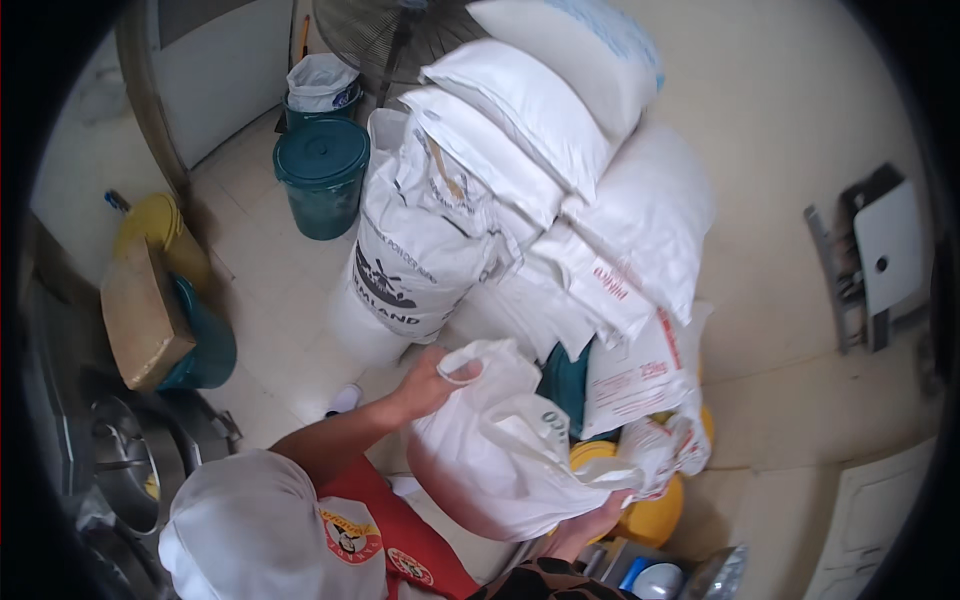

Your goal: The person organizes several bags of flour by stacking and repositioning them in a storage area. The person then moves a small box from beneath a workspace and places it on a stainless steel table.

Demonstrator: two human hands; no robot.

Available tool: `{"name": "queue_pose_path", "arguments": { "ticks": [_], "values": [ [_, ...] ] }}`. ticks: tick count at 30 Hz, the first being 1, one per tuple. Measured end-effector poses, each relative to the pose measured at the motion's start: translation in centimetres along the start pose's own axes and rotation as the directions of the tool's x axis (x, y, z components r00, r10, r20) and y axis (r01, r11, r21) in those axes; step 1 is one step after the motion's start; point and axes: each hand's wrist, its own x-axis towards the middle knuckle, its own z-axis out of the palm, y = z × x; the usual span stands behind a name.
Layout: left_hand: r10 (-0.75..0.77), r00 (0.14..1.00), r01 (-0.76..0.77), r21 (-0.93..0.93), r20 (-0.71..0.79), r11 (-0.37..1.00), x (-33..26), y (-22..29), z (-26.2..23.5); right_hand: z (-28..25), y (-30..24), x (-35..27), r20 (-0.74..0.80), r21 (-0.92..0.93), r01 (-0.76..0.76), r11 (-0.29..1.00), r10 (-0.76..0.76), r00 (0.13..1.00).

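Observation:
A baggy white sack [500, 420] hangs crumpled in the middle of the view. My right hand [597, 517], beyond a dark patterned sleeve at the lower edge, is closed on its lower right corner. My left hand does not show. On the sack's far left side, a co-worker's hand [442, 378] grips the upper edge. That person, in a white cap [250, 530] and red apron [400, 540], stands at the lower left. Beneath the sack's right end are yellow containers [655, 510], partly covered.
Beyond the hands rise stacked full white sacks [520, 110], beside an upright printed sack [400, 260]. A lidded green bin [322, 170] and a fan [390, 40] stand further back. At left, a cardboard box [145, 315] leans near a green bin [205, 340]. A white cabinet [875, 520] is at right.

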Motion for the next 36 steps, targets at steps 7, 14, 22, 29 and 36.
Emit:
{"name": "queue_pose_path", "arguments": {
  "ticks": [7,14,22,29,36],
  "values": [
    [0.427,0.904,-0.414,-0.246,0.001,0.877,2.7,24.8,-1.4,19.3,-13.8,-0.6,0.214,0.237,0.497,0.835,-0.544,0.811],
    [0.882,0.447,-0.892,-0.154,-0.15,0.426,15.9,44.1,-1.1,34.9,-21.8,11.4,0.184,0.054,0.9,0.432,-0.89,0.416],
    [0.591,0.776,-0.551,0.22,-0.218,0.805,39.1,40.0,-12.7,54.7,-3.2,24.3,0.107,-0.237,0.634,0.737,-0.628,0.771],
    [0.642,0.72,-0.436,0.547,-0.265,0.715,46.1,33.3,-13.6,53.5,4.1,30.4,0.202,-0.164,0.589,0.791,-0.557,0.805],
    [0.844,0.498,-0.437,0.784,-0.198,0.441,46.6,34.3,-15.8,54.4,5.7,36.9,0.278,-0.38,0.69,0.615,-0.636,0.72]
  ]
}}
